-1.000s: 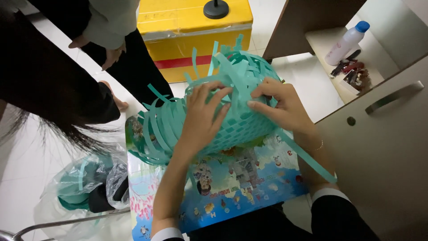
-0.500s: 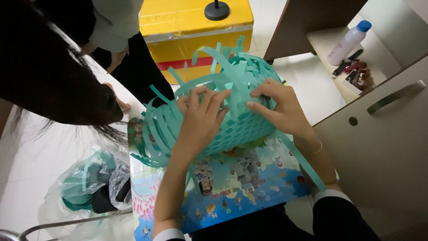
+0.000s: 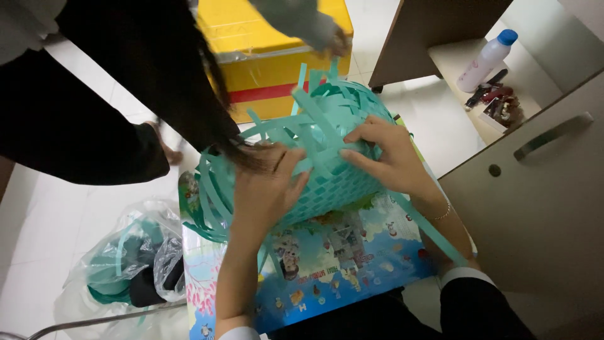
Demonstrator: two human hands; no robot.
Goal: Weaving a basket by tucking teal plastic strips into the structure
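Under both hands' fingers (image 3: 296, 165), teal woven basket (image 3: 327, 182)

one woven basket (image 3: 327, 151), two hands (image 3: 267, 189), one bottle (image 3: 484, 60)

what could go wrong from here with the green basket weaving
1. Loose strip ends stick out from the woven teal basket; they might slip out of the weave if the left hand or right hand eases off.
2. Another person's dark hair hangs against the strips and may snag.
3. The basket rests on a colourful board on the lap and might slide off.
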